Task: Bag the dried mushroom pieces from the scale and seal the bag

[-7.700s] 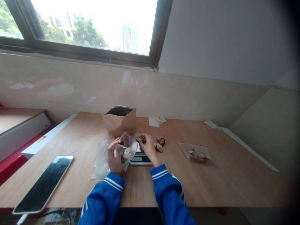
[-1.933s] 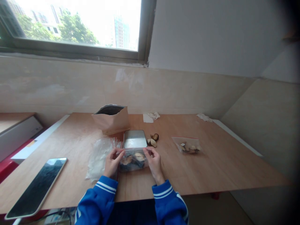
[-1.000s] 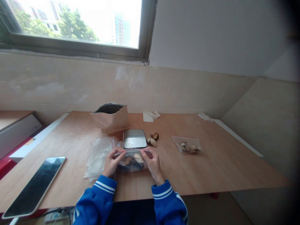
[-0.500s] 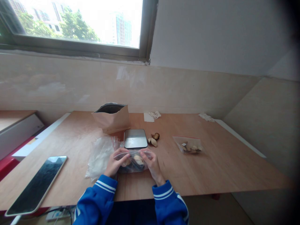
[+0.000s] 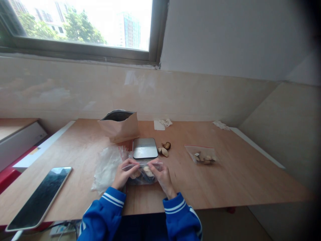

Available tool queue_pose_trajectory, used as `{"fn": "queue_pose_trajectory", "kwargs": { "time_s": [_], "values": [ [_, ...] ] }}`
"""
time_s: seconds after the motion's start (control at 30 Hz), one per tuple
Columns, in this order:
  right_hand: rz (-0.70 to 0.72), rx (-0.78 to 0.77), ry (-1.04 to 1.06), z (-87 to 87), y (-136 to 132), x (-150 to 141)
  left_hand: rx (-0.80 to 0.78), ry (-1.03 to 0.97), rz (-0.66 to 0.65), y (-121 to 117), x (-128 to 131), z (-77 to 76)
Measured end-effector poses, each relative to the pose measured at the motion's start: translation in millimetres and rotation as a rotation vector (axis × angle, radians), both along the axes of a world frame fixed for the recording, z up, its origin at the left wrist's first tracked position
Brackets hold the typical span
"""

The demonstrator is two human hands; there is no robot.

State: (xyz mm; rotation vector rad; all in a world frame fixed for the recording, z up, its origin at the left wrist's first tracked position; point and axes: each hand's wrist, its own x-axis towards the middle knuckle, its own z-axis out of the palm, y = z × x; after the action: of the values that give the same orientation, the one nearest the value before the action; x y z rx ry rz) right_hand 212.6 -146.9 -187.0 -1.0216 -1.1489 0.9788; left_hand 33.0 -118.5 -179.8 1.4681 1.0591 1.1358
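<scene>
Near the table's front edge, a clear zip bag (image 5: 141, 180) with pale dried slices, perhaps mushroom, is held upright between my hands. My left hand (image 5: 123, 173) pinches its top edge on the left, thumb pointing inward. On the right, my right hand (image 5: 162, 174) pinches the same edge, close to the left thumb. Just beyond the bag lies a flat silver scale (image 5: 145, 148). A few loose dried pieces (image 5: 164, 150) rest beside the scale. Left of my left hand is a pile of clear plastic bags (image 5: 106, 167).
A brown paper pouch (image 5: 122, 129) stands open behind the scale. Another zip bag (image 5: 202, 155) with dried pieces lies to the right. A large phone (image 5: 41, 197) lies at the left edge. Crumpled tissue (image 5: 166, 123) sits near the wall.
My right hand's fingertips have shifted slightly left along the bag's top edge, closer to my left hand. The left hand stays about where it was.
</scene>
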Motion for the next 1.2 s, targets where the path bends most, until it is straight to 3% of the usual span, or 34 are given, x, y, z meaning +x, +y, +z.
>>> {"fn": "queue_pose_trajectory", "kwargs": {
  "time_s": [0.3,0.53,0.83,1.2],
  "values": [
    [-0.007,0.0,0.007,-3.1,0.3,1.8,-0.024,-0.026,-0.04,-1.5,0.1,2.9],
    [0.113,-0.038,0.026,-2.4,-2.8,3.7,0.007,-0.012,-0.004,-1.7,0.9,1.6],
    [-0.03,0.032,-0.035,-4.2,-0.4,-1.7,-0.003,0.01,0.029,-4.1,4.8,-0.9],
    [-0.045,0.064,-0.06,-0.5,-2.9,-2.8,0.018,-0.007,-0.041,-4.0,8.2,2.8]
  ]
}}
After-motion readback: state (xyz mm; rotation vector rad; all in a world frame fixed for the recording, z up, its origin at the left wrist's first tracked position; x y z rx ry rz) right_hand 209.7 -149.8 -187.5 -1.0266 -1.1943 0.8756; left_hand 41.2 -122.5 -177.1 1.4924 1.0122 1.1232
